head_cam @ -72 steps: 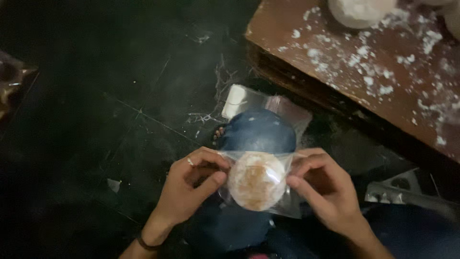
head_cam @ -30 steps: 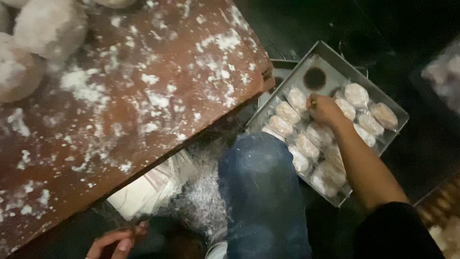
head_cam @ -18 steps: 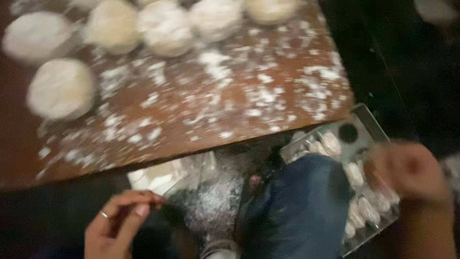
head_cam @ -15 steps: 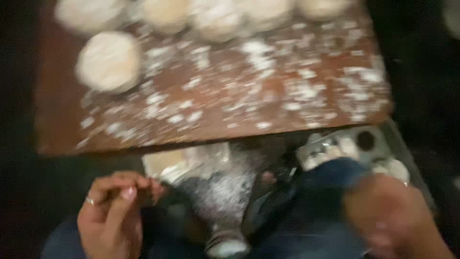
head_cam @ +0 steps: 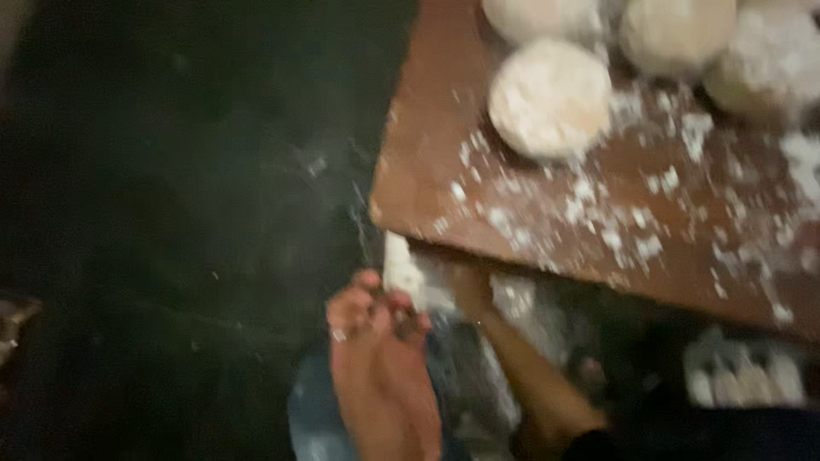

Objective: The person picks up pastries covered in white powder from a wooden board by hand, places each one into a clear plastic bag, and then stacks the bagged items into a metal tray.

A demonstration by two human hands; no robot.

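The view is blurred, yet both hands show low in the frame, just below the near edge of a brown wooden worktop (head_cam: 547, 230) dusted with white flour. The left hand (head_cam: 376, 329) sits at the lower middle, fingers curled in toward the thumb with a ring on one finger, its fingertips meeting a stack of clear plastic bags (head_cam: 410, 273) that pokes out pale and white from under the worktop's edge; the grip looks narrow, pinching at the topmost bag, though the blur keeps me from telling whether it truly has hold of it. The right hand (head_cam: 470, 286) lies just beside the left, reaching up under the edge of the worktop with its forearm slanting down to the right, and it touches the same plastic stack (whether its grip is closed or loose I cannot tell, since the fingers melt into shadow). On the worktop, well above the hands, rest several round floured dough balls, the nearest dough ball (head_cam: 551, 98) sitting apart from the edge. At the lower right, beside the right forearm, a clear tray (head_cam: 743, 376) holds rows of small pale wrapped pieces. A blue-denim knee (head_cam: 312, 418) shows beneath the left wrist, over a dark floor (head_cam: 171, 213).
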